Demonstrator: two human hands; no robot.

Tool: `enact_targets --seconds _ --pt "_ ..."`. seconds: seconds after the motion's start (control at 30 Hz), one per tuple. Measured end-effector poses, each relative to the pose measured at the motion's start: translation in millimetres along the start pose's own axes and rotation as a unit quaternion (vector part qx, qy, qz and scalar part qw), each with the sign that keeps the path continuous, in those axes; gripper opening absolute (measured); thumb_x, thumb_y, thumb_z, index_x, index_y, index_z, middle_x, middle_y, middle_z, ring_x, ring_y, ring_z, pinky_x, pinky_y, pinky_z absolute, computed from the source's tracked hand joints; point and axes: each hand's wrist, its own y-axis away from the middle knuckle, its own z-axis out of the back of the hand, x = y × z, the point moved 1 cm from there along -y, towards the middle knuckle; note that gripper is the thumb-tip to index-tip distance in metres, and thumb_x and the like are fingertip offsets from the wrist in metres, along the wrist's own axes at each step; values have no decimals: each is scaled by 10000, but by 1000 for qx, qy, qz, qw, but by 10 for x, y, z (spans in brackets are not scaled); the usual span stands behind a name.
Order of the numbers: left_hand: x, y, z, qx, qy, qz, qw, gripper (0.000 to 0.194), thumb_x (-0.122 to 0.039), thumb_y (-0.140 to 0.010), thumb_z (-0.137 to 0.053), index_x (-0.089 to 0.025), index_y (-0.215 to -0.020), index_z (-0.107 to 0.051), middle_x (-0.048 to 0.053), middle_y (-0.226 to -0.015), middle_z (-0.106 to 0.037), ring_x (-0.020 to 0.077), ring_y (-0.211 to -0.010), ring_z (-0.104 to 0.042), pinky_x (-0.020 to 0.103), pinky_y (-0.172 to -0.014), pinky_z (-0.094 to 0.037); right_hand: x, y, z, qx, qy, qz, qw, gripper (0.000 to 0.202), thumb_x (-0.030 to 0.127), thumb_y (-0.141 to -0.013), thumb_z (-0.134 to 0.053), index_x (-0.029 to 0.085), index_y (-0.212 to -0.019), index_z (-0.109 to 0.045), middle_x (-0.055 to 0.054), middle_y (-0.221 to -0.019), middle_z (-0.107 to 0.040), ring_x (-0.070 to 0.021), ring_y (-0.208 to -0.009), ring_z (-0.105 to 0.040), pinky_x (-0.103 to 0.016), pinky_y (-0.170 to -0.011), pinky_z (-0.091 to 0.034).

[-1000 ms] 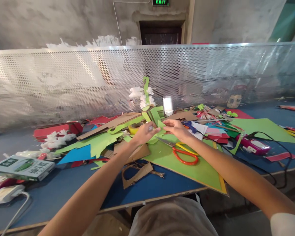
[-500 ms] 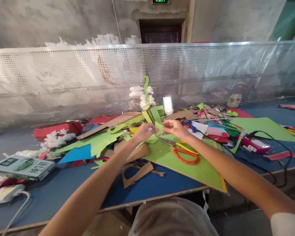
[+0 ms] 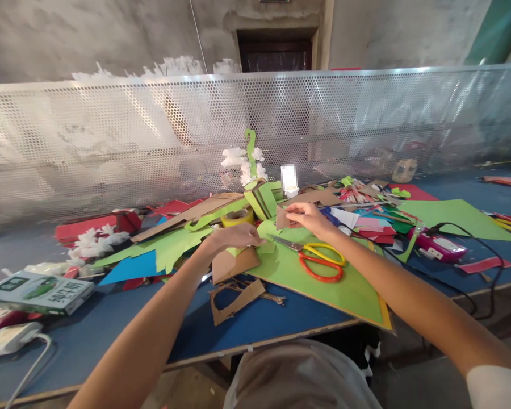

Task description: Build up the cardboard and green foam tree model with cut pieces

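Observation:
My right hand (image 3: 309, 220) pinches a small brown cardboard piece (image 3: 283, 218) between thumb and fingers, above the green sheet. Lower and to the left, my left hand (image 3: 237, 235) has its fingers curled downward beside small green paper scraps (image 3: 269, 248); what they hold, if anything, is hidden. Between and below the hands lie scissors (image 3: 321, 267) with red and yellow handles, on a large green sheet (image 3: 344, 292). Just behind my left hand is a yellow tape roll (image 3: 238, 217). Farther back stands a green paper form (image 3: 264, 199) with white flower-like pieces (image 3: 234, 158).
Cardboard scraps (image 3: 238, 304) lie near the front edge of the blue table (image 3: 276, 326). A green and white box (image 3: 38, 291) sits at left. At right are a magenta device (image 3: 438, 250) with a black cable and another green sheet (image 3: 464, 218). A perforated metal screen (image 3: 153, 136) runs behind.
My hands were close together at a green strip; now they are apart. My left hand has moved left and down, and a brown cardboard piece shows in my right hand.

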Motion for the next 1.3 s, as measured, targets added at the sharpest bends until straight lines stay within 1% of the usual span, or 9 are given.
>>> enact_targets --seconds 0.1,0.2,0.4,0.73,1.03,1.1,1.17,1.23,1.3 --pt "-74 -6 32 -23 9 -5 1000 538 -706 -888 -568 -190 -932 -715 101 -920 -715 223 -785 -635 319 -669 -448 27 34 -48 20 9 1 1000 89 117 -828 -788 169 -890 -751 -32 -819 -740 -137 -710 -683 -247 -659 -630" --pt "-193 17 3 -55 62 -86 993 566 -684 -978 -473 -167 -1079 -681 65 -858 -636 203 -762 -573 316 -673 -433 36 59 -109 45 9 2 999 93 119 -831 -790 162 -903 -751 -26 -787 -728 -132 -685 -679 -243 -651 -620" --pt "-325 42 -177 -99 55 -123 986 876 -589 -828 -771 -150 -1516 -450 -51 -755 -487 183 -717 -511 315 -721 -425 -9 46 -113 45 -16 17 999 155 170 -804 -835 189 -911 -725 -4 -749 -718 -140 -676 -679 -286 -719 -631" --pt "-192 -73 -284 -121 61 -116 984 982 -496 -770 -811 -183 -1590 -373 78 -1085 -660 263 -971 -633 358 -876 -484 -20 40 -67 59 -28 22 998 272 203 -780 -866 206 -925 -635 21 -737 -701 -127 -630 -660 -293 -707 -621" --pt "-101 -106 -283 -123 -36 -111 986 867 -562 -875 -708 -165 -1572 -378 -12 -785 -576 232 -718 -589 327 -720 -440 -10 -34 77 66 72 45 994 307 352 -839 -815 222 -1012 -597 -20 -860 -718 -172 -725 -697 -302 -678 -582" --pt "-77 -101 -256 -128 -57 -105 985 854 -565 -889 -690 -154 -1568 -375 -36 -718 -532 235 -696 -581 318 -697 -426 75 -73 313 26 210 82 974 278 393 -884 -769 222 -1022 -599 -39 -912 -722 -172 -719 -675 -289 -669 -527" --pt "-54 -97 -235 -131 -75 -99 983 835 -555 -904 -672 -143 -1566 -374 -61 -646 -474 234 -664 -565 308 -671 -408 166 -96 627 -37 387 96 916 261 411 -898 -760 215 -1005 -626 -49 -892 -718 -179 -721 -653 -281 -681 -464" --pt "-32 -100 -226 -132 -88 -94 983 828 -548 -914 -662 -133 -1569 -372 -74 -600 -434 230 -628 -545 305 -653 -398 219 -107 939 -77 517 32 852 284 469 -914 -743 201 -912 -651 -52 -759 -678 -199 -676 -629 -291 -643 -399" --pt "-7 -112 -228 -136 -97 -89 982 831 -553 -914 -664 -134 -1572 -375 -72 -588 -432 230 -610 -536 309 -652 -402 214 -113 1164 -35 585 -56 809 434 579 -919 -712 191 -735 -648 -52 -605 -598 -208 -608 -598 -305 -597 -345"
